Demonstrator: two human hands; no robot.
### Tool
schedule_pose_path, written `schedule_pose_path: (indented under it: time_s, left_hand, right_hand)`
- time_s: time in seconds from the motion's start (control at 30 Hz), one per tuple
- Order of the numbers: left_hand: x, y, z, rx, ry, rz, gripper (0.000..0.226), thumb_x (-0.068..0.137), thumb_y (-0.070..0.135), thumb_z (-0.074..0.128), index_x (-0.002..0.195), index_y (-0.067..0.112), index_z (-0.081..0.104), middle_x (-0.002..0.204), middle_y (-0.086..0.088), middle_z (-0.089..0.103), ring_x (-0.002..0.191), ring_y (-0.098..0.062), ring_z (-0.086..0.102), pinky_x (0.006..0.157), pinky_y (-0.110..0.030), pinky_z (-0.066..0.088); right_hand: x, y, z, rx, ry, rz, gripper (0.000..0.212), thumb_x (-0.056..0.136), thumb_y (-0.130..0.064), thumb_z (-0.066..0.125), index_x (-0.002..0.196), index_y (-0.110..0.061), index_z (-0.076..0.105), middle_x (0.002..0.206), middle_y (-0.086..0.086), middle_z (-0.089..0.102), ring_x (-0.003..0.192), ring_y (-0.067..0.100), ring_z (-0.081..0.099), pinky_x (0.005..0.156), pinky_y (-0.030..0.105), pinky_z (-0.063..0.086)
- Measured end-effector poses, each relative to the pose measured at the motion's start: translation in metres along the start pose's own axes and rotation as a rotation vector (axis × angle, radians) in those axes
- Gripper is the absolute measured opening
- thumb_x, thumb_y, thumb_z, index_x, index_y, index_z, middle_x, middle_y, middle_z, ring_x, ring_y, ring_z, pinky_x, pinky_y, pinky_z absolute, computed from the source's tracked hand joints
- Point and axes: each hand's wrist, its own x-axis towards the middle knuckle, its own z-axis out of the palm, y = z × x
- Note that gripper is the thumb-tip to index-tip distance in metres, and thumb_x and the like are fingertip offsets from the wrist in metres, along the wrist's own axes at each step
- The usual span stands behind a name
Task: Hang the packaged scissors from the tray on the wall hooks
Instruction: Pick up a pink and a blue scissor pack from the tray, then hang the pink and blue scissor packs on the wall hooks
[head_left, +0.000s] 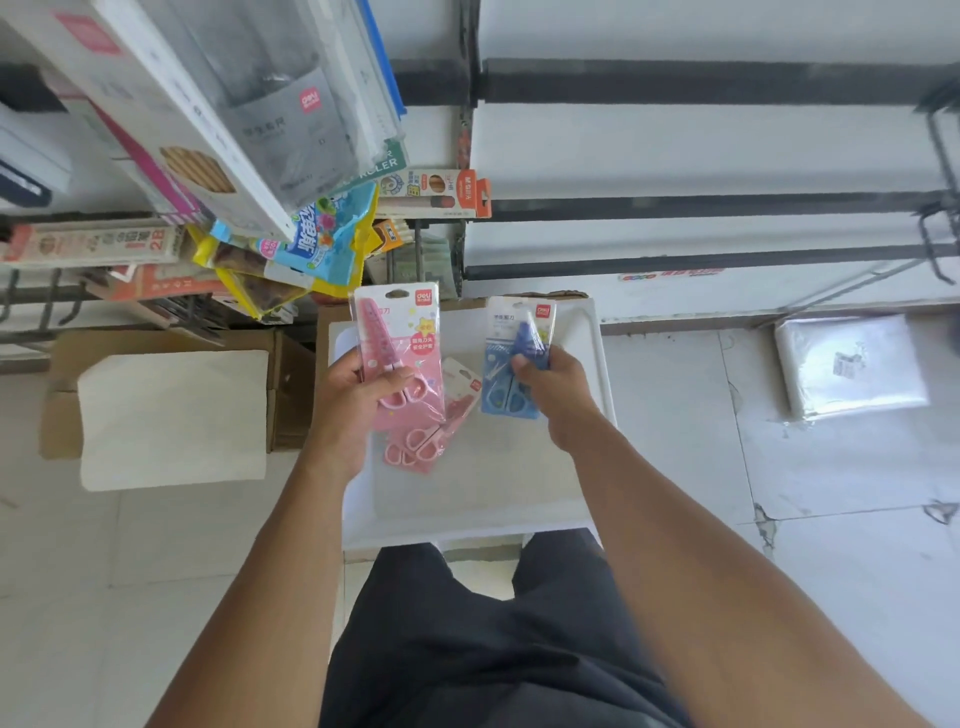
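Our left hand (347, 410) grips a pink scissors pack (397, 343), our right hand (558, 387) a blue pack (511, 358), above the tray (467, 499) under crowded hanging stationery (291, 228).

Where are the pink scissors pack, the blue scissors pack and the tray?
pink scissors pack (397, 332), head view, upper card face.
blue scissors pack (506, 332), head view, card's left side.
tray (519, 483), head view, bare floor.

The left hand (349, 400) covers the lower part of the pink scissors pack (397, 343); the right hand (551, 387) hides the middle of the blue scissors pack (511, 338). Package lettering is too small to read.
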Motion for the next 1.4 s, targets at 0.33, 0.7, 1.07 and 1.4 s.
schedule_pose_path:
  time_s: [0.33, 0.7, 1.07, 1.4]
  left_hand:
    - [-0.035, 0.063, 0.0, -0.068, -0.085, 0.151, 0.033, 0.071, 0.009, 0.077, 0.102, 0.021, 0.076, 0.1, -0.007, 0.078, 0.092, -0.028, 0.073, 0.077, -0.037, 0.057]
    - [-0.126, 0.129, 0.062, -0.092, -0.085, 0.385, 0.023, 0.074, 0.011, 0.075, 0.094, 0.022, 0.079, 0.094, -0.002, 0.08, 0.092, -0.032, 0.069, 0.097, -0.059, 0.048]
    - [-0.22, 0.17, 0.171, -0.085, 0.0, 0.572, 0.023, 0.084, 0.003, 0.07, 0.095, 0.022, 0.077, 0.095, -0.001, 0.08, 0.093, -0.029, 0.075, 0.085, -0.046, 0.057]
    - [-0.255, 0.263, 0.205, -0.089, 0.0, 0.787, 0.033, 0.085, 0.001, 0.071, 0.116, 0.012, 0.068, 0.105, -0.005, 0.079, 0.098, -0.027, 0.075, 0.075, -0.036, 0.059]
  right_hand:
    - [-0.072, -0.055, -0.022, 0.124, -0.105, -0.209, 0.022, 0.096, -0.004, 0.064, 0.117, -0.002, 0.064, 0.102, 0.009, 0.076, 0.085, 0.02, 0.077, 0.074, 0.033, 0.06]
    - [-0.16, -0.118, -0.088, 0.174, -0.257, -0.504, 0.028, 0.095, -0.002, 0.063, 0.122, 0.006, 0.061, 0.112, 0.019, 0.073, 0.09, 0.025, 0.076, 0.077, 0.034, 0.06]
    - [-0.218, -0.182, -0.198, 0.198, -0.409, -0.691, 0.03, 0.096, -0.005, 0.064, 0.124, 0.003, 0.059, 0.109, 0.014, 0.075, 0.09, 0.026, 0.076, 0.074, 0.038, 0.062]
    - [-0.25, -0.272, -0.227, 0.211, -0.397, -0.879, 0.033, 0.094, -0.01, 0.068, 0.124, 0.0, 0.06, 0.113, 0.015, 0.075, 0.098, 0.033, 0.075, 0.085, 0.051, 0.06]
